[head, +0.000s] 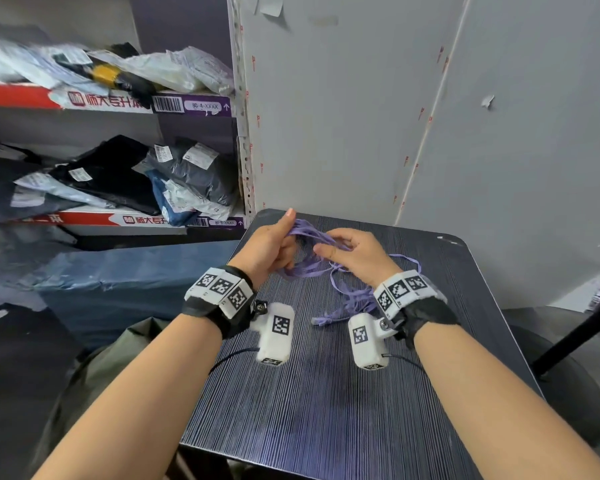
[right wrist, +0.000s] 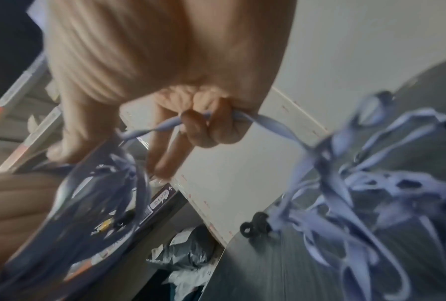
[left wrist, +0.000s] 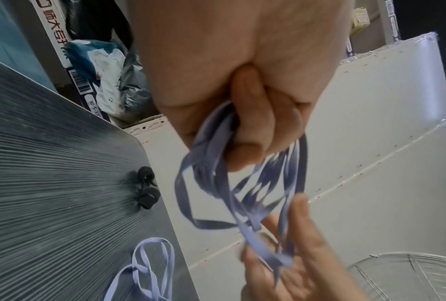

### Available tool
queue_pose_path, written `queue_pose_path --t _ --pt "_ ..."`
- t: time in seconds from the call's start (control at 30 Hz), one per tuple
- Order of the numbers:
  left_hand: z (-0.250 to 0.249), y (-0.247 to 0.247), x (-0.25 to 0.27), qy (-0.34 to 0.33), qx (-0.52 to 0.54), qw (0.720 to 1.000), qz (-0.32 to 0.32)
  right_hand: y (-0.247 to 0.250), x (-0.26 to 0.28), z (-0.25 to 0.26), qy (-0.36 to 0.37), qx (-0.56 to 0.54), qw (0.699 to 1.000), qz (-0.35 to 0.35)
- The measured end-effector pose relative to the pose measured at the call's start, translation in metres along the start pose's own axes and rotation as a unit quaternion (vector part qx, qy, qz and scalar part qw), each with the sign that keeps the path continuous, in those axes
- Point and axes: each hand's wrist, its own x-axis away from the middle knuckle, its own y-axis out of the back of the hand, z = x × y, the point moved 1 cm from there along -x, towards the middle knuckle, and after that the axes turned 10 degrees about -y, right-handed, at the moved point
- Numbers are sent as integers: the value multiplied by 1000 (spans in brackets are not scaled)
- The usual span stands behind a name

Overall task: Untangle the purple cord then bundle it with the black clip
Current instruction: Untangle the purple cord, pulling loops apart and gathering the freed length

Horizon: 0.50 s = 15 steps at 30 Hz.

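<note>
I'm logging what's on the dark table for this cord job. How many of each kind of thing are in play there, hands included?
Purple cord: 1, one tangled length as far as I can tell
Black clip: 1
Hands: 2, left hand and right hand, both gripping the cord
Total: 4

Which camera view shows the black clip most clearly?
The left wrist view: the black clip lies sharp and unobstructed on the table, near its far edge. The right wrist view shows it blurred, beside the purple cord. In the head view it cannot be made out.
</note>
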Motion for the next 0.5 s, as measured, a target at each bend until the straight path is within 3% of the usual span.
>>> queue_pose_path --t 0.17,0.23,0.33,0.4,0.5 --pt "7 13 -5 -15 34 997 -68 21 -1 -9 12 66 993 -102" --pt "6 9 -3 -17 12 999 -48 23 -6 -3 45 94 978 -180" --pt "1 -6 4 -12 -9 999 35 20 -16 10 57 51 962 -263" --pt "-3 -14 9 -19 13 997 80 14 -22 11 42 56 967 -245" --pt "-12 -15 4 -60 65 994 70 -4 -15 0 27 138 985 -105"
